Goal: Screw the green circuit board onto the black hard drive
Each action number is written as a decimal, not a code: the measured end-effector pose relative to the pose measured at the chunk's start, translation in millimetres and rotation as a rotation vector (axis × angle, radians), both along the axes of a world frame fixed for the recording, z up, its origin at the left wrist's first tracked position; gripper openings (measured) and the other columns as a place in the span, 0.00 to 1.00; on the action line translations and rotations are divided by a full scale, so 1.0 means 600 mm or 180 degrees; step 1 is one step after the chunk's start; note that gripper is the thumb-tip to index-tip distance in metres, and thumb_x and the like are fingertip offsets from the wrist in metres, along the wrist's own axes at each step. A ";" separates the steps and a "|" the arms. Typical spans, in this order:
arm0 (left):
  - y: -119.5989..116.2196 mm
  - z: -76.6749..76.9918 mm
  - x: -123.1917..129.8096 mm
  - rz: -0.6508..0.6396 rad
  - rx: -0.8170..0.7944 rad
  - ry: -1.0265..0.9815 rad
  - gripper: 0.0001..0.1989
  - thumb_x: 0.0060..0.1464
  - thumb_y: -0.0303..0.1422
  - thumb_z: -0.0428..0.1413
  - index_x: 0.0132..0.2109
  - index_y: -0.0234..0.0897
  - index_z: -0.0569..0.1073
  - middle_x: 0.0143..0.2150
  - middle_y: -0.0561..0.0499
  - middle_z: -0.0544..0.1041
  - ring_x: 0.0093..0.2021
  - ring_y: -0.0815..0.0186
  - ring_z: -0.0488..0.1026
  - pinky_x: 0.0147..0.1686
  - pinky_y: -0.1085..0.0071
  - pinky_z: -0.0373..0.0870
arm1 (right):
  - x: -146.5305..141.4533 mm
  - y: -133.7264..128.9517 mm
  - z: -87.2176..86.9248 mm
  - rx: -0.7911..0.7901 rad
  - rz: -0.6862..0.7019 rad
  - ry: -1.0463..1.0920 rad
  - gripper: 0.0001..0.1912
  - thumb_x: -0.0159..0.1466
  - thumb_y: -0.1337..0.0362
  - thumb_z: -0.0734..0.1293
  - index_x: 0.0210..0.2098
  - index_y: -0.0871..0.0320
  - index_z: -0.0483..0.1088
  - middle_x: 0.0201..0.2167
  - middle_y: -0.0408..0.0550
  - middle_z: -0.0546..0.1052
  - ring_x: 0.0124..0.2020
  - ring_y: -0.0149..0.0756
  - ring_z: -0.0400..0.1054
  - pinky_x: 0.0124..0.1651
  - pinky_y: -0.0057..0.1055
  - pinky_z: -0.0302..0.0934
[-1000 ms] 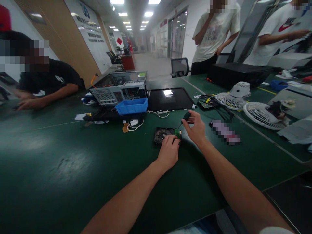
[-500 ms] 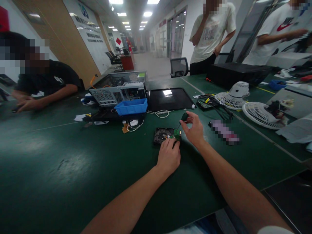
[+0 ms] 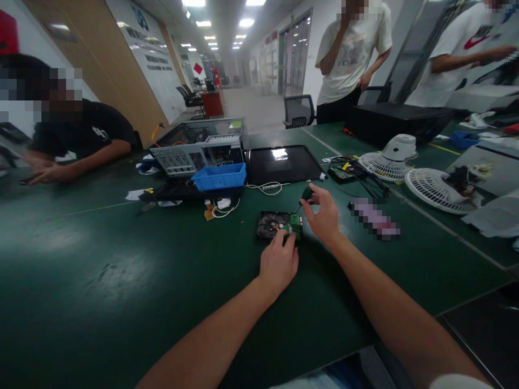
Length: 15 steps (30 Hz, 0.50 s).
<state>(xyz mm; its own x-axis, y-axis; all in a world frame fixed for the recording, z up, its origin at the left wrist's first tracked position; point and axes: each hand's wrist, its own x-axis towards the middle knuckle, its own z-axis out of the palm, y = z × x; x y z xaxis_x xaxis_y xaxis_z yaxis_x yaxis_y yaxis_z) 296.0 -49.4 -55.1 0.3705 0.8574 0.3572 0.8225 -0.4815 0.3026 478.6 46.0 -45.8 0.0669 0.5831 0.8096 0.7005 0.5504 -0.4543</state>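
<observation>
a hard drive (image 3: 268, 222) lies flat on the green tabletop (image 3: 121, 313), in front of the person, its green circuit board (image 3: 294, 219) exposed at the right end. the left hand (image 3: 278, 265) reaches it from the near side, fingers bent and slightly parted, tips resting at the near edge by the board; whether they grip it or only press on it, i cannot tell. the right hand (image 3: 325, 215) has its fingers closed around the dark green handle of a screwdriver (image 3: 307, 193), which tilts with its thin shaft down toward the board's far right part; whether the tip touches is too small to tell.

beyond the drive, a white cable (image 3: 277, 187) loops in front of a flat black panel (image 3: 284, 165). left of that, a blue tray (image 3: 219, 178) stands before an opened computer case (image 3: 178, 160). to the right are two white fan parts, one nearer (image 3: 436, 192) and one farther (image 3: 391, 158). a seated person in a dark top (image 3: 107, 127) is at the left; two others in pale shirts stand at the far right.
</observation>
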 end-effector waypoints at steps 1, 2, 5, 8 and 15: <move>0.000 -0.002 0.000 0.0045 -0.0009 0.0047 0.21 0.64 0.31 0.53 0.63 0.38 0.68 0.60 0.42 0.68 0.49 0.57 0.75 0.46 0.62 0.76 | 0.000 -0.001 0.002 0.0019 -0.0019 -0.0032 0.26 0.67 0.61 0.69 0.63 0.50 0.64 0.51 0.54 0.73 0.42 0.41 0.75 0.46 0.44 0.75; 0.001 -0.003 0.000 0.0080 -0.0002 0.0083 0.22 0.63 0.31 0.54 0.63 0.37 0.67 0.60 0.41 0.68 0.52 0.55 0.74 0.48 0.60 0.76 | 0.000 -0.003 0.005 0.0027 -0.0022 -0.0051 0.26 0.67 0.61 0.69 0.63 0.50 0.64 0.51 0.54 0.72 0.42 0.41 0.74 0.45 0.44 0.76; 0.003 -0.008 0.000 0.0111 0.0011 0.0090 0.23 0.62 0.32 0.55 0.64 0.36 0.67 0.61 0.38 0.67 0.58 0.50 0.71 0.53 0.55 0.73 | -0.003 -0.008 0.010 0.0045 0.0023 -0.0048 0.26 0.68 0.62 0.68 0.64 0.50 0.63 0.54 0.55 0.72 0.43 0.41 0.74 0.45 0.43 0.76; 0.005 -0.014 0.001 0.0083 -0.0014 0.0000 0.24 0.62 0.31 0.55 0.64 0.35 0.66 0.63 0.37 0.65 0.61 0.49 0.68 0.56 0.53 0.70 | -0.005 -0.008 0.009 0.0005 0.0123 -0.0012 0.26 0.69 0.64 0.66 0.65 0.51 0.61 0.53 0.55 0.74 0.44 0.42 0.75 0.47 0.44 0.75; 0.012 -0.018 0.002 0.0047 -0.0096 -0.0117 0.26 0.62 0.32 0.55 0.65 0.35 0.65 0.64 0.37 0.64 0.63 0.49 0.65 0.60 0.51 0.66 | -0.002 -0.005 0.005 0.0030 -0.0050 -0.0072 0.25 0.66 0.60 0.70 0.61 0.51 0.64 0.50 0.54 0.75 0.41 0.41 0.75 0.42 0.41 0.75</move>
